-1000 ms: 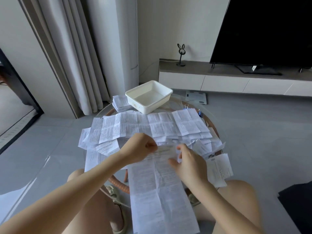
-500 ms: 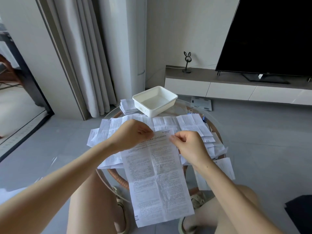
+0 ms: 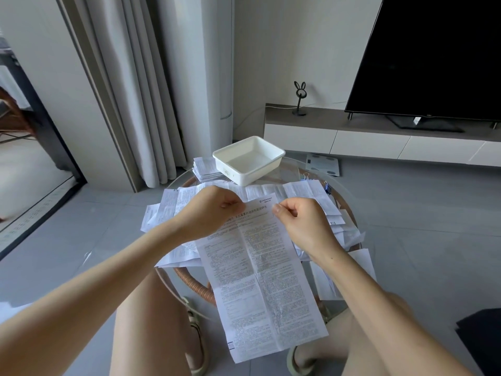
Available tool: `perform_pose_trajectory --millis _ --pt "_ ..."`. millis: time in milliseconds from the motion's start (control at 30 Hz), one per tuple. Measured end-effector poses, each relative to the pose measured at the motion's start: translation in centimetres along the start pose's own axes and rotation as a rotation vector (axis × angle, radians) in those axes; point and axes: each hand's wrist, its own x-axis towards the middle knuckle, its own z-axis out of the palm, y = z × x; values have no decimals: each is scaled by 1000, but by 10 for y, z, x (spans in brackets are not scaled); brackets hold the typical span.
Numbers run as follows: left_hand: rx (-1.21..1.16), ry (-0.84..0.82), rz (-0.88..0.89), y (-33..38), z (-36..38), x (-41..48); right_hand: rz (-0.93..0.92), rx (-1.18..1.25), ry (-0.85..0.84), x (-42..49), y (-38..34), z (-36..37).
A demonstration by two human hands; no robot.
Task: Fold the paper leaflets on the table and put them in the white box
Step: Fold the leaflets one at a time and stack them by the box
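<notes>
A long printed paper leaflet (image 3: 260, 280) hangs unfolded over my knees, its creases showing. My left hand (image 3: 208, 210) pinches its top left corner and my right hand (image 3: 301, 221) pinches its top right corner, both lifted above the table. Several more unfolded leaflets (image 3: 303, 191) lie spread over the round glass table (image 3: 344, 196). The white box (image 3: 248, 160) stands with nothing in it at the table's far edge. A small stack of folded leaflets (image 3: 204, 169) lies just left of the box.
Binder clips (image 3: 326, 187) lie at the table's right side. A bathroom scale (image 3: 322, 164) rests on the floor behind. Curtains hang at the left; a TV stands on a low cabinet (image 3: 379, 137) at the right. A dark object (image 3: 479, 332) lies on the floor near my right knee.
Both hands have lifted the leaflet up off the pile and toward the far side; its lower end now hangs free over my knees. My view has tilted upward.
</notes>
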Motion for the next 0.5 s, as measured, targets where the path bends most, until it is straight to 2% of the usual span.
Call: perform_pose_trajectory --millis 500 --pt "60 -21 30 4 0 -6 -68 -97 14 6 3 6"
